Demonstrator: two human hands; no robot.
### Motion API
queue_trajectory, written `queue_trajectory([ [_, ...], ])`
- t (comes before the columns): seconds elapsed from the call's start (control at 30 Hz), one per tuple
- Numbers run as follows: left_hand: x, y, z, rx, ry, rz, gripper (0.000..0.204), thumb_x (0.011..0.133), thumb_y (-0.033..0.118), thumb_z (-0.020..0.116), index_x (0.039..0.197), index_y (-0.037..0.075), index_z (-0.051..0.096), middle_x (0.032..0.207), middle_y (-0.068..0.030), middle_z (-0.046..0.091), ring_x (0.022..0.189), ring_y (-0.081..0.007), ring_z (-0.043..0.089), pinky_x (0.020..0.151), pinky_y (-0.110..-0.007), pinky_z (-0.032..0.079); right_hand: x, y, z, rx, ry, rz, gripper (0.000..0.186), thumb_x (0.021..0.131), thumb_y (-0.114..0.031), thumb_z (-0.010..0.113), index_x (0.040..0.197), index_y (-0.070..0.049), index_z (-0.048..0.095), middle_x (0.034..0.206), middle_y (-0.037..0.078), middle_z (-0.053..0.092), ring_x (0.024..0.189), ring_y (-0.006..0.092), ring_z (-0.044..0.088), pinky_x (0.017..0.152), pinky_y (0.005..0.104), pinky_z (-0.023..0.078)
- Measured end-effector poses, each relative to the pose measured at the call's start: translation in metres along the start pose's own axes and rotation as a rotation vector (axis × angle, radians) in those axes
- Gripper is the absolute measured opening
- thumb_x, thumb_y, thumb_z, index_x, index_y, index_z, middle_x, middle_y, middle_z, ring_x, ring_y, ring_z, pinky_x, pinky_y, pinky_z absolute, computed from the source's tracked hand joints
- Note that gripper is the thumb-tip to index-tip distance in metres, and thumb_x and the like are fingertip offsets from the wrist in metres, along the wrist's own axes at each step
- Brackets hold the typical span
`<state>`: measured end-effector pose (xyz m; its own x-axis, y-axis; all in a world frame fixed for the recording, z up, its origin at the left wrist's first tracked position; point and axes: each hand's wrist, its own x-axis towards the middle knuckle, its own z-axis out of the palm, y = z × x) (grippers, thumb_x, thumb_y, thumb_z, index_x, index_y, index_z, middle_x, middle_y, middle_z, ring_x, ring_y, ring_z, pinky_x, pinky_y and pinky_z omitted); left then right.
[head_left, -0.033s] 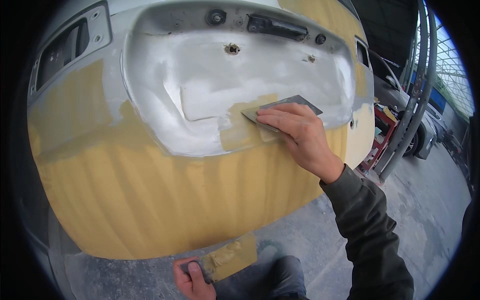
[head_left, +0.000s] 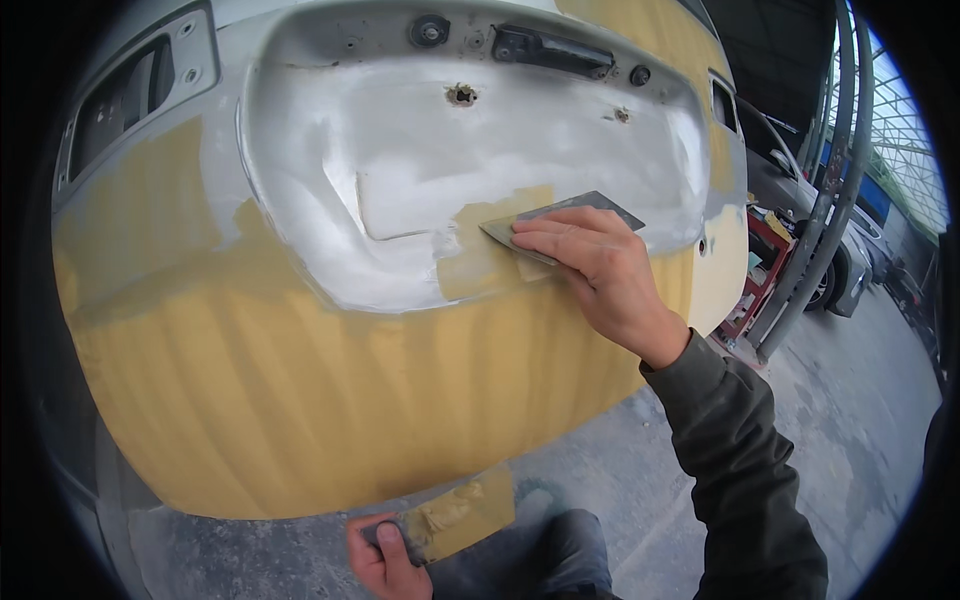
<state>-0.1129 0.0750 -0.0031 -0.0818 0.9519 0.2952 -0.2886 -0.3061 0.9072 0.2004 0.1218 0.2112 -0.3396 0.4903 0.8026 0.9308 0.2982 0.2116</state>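
Note:
My right hand (head_left: 610,262) is closed on a thin dark putty spreader (head_left: 613,208), its blade laid against the recessed part of a car tailgate (head_left: 330,385). Under and beside that blade is a patch of yellowish body filler (head_left: 468,262) on bare, whitish sanded metal. Low down, below the tailgate's bottom edge, my left hand (head_left: 385,560) grips a flat putty board (head_left: 490,502) by its dark end, thumb on top. A lump of yellow filler (head_left: 448,510) lies on the board. Dried yellow filler covers the lower tailgate in broad streaks.
Two rough holes, one at the recess's upper middle (head_left: 461,95), and a dark handle strip (head_left: 553,50) mark the panel. To the right stand grey metal posts (head_left: 822,235), a red tool cart (head_left: 768,265) and a parked grey car (head_left: 855,265). Grey concrete floor (head_left: 690,470) lies below.

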Motion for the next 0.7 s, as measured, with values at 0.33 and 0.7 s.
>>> queue_trajectory([
  [0.33,-0.002,-0.005,0.005,-0.008,-0.033,0.004,0.023,0.115,0.025,0.059,0.103,0.006,0.062,0.072,0.0048,0.05,0.06,-0.004,0.045,0.057,-0.024,0.037,-0.011,-0.018,-0.021,0.114,-0.182,0.057,0.04,0.084,0.01,0.07,0.119,-0.008,0.08,0.118,0.007,0.08,0.111,0.0306,0.072,0.095,0.0411,0.057],
  [0.7,-0.01,0.005,0.005,0.016,-0.001,0.035,0.024,0.115,0.022,0.058,0.097,0.007,0.059,0.073,0.0047,0.051,0.062,-0.0047,0.046,0.058,-0.025,0.037,-0.011,-0.001,-0.025,0.021,-0.013,0.022,0.042,0.084,0.007,0.069,0.121,-0.009,0.079,0.12,0.005,0.08,0.111,0.0272,0.073,0.093,0.0404,0.053],
])
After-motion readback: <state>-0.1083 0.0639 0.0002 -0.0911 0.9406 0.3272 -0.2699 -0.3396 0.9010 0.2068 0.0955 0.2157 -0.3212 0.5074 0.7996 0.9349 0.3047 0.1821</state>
